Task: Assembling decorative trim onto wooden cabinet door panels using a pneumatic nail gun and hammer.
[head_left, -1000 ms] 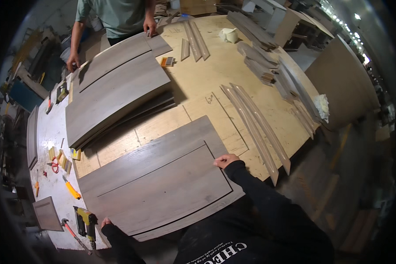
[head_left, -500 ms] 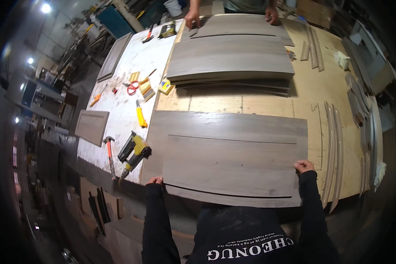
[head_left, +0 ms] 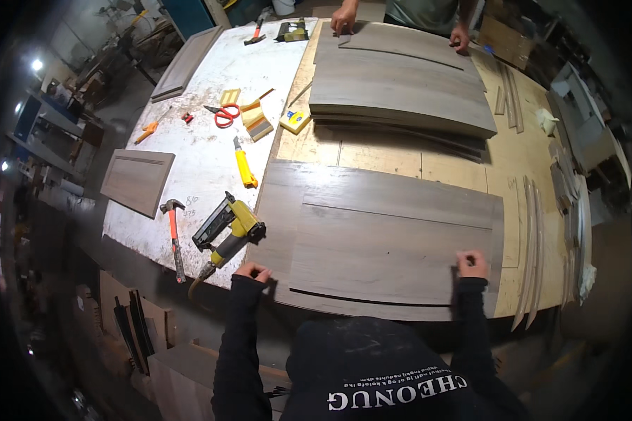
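Note:
A large grey-brown wood panel [head_left: 281,189] lies flat at the near side of the table. On top of it rests a smaller board [head_left: 386,245] of the same colour, with a dark gap along its near edge. My left hand [head_left: 253,272] is at the panel's near left corner, beside the small board and apart from it, fingers loosely bent and empty. Over the small board's right part is my right hand [head_left: 472,264], its fingers bent and slightly apart. Whether its fingertips touch the wood I cannot tell.
Left of the panel lie a yellow-black nail gun [head_left: 230,230], a hammer [head_left: 174,238], a yellow utility knife [head_left: 244,165] and red scissors [head_left: 225,114]. A panel stack [head_left: 400,77] stands beyond, with a co-worker's hands [head_left: 344,17] at its far edge. Thin strips [head_left: 530,245] lie right.
The small board has shifted right on the panel. My hands have come off its edges, the right one moving inward over the board. The whole view has turned slightly.

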Demonstrator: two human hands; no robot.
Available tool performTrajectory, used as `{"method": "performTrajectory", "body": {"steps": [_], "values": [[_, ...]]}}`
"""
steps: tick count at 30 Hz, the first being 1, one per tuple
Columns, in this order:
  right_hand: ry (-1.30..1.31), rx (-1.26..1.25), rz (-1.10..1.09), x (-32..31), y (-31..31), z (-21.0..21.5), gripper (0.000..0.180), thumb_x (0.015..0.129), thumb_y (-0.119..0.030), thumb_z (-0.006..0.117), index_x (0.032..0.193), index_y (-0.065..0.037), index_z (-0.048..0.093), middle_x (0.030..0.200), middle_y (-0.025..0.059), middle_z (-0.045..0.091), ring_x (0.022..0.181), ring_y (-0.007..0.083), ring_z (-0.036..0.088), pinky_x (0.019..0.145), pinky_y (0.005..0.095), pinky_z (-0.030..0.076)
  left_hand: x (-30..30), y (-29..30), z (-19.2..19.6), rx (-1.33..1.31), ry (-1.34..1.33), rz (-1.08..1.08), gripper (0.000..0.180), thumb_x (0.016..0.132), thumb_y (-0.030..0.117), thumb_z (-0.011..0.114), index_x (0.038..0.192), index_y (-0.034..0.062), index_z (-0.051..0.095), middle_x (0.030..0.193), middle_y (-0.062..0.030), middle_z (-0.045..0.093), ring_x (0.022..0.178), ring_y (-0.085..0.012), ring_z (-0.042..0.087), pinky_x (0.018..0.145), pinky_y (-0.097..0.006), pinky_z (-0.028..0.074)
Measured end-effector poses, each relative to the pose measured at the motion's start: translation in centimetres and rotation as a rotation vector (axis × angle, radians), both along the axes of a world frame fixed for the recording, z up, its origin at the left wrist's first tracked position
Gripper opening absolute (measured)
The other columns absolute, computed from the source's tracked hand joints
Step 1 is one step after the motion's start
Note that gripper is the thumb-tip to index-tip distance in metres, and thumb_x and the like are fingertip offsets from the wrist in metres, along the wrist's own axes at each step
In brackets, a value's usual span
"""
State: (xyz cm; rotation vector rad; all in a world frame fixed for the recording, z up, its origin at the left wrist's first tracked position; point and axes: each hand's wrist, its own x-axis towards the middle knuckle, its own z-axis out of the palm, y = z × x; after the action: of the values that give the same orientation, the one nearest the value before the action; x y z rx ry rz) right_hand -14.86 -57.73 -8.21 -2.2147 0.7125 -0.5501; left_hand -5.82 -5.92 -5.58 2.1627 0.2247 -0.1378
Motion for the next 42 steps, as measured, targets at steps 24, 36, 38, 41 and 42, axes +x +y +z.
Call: {"method": "performTrajectory", "body": {"steps": [24,36,38,41,42], "values": [[0.125,-0.110,1.163,8.2,30.1,3.6,0.014,0.071,-0.025,0.063,0.082,-0.017,0.061,0.126,0.0078,0.044,0.129,0.0297,0.028,0.104,0.0541,0.019,6.4,5.5,1.1,0.150,-0.162,-0.422,0.017,0.066,0.010,0.069,0.073,0.0032,0.056,0.070,-0.0109,0.055,0.065,-0.0257,0.056,0.062,-0.034,0.045],[0.085,-0.126,1.173,8.6,30.4,3.4,0.014,0.068,-0.023,0.064,0.080,-0.017,0.059,0.126,0.0070,0.045,0.129,0.0283,0.029,0.105,0.0528,0.019,10.2,5.5,0.5,0.458,-0.215,-0.376,0.072,0.060,0.006,0.066,0.126,0.0050,0.037,0.109,-0.0215,0.053,0.102,-0.0366,0.052,0.087,-0.041,0.041],[0.076,-0.121,1.169,8.5,30.4,2.9,0.015,0.068,-0.023,0.064,0.080,-0.017,0.059,0.126,0.0070,0.045,0.129,0.0284,0.029,0.105,0.0529,0.020,10.4,5.6,1.8,0.436,-0.145,-0.422,0.071,0.061,0.006,0.065,0.126,0.0049,0.036,0.110,-0.0224,0.053,0.102,-0.0366,0.053,0.086,-0.041,0.042],[0.065,-0.104,1.164,8.5,30.5,2.8,0.018,0.067,-0.024,0.065,0.082,-0.017,0.058,0.126,0.0072,0.044,0.129,0.0285,0.029,0.105,0.0525,0.020,9.0,6.9,4.3,0.216,-0.019,-0.476,0.048,0.067,0.010,0.060,0.113,0.0044,0.047,0.088,-0.0144,0.063,0.081,-0.0277,0.063,0.071,-0.034,0.049],[0.062,-0.102,1.176,8.4,30.3,2.6,0.020,0.066,-0.024,0.065,0.083,-0.016,0.058,0.126,0.0075,0.044,0.129,0.0285,0.029,0.105,0.0521,0.021,8.5,6.0,6.9,0.191,0.009,-0.510,0.033,0.069,0.011,0.061,0.100,0.0037,0.055,0.081,-0.0111,0.064,0.076,-0.0219,0.064,0.067,-0.031,0.049]]}}
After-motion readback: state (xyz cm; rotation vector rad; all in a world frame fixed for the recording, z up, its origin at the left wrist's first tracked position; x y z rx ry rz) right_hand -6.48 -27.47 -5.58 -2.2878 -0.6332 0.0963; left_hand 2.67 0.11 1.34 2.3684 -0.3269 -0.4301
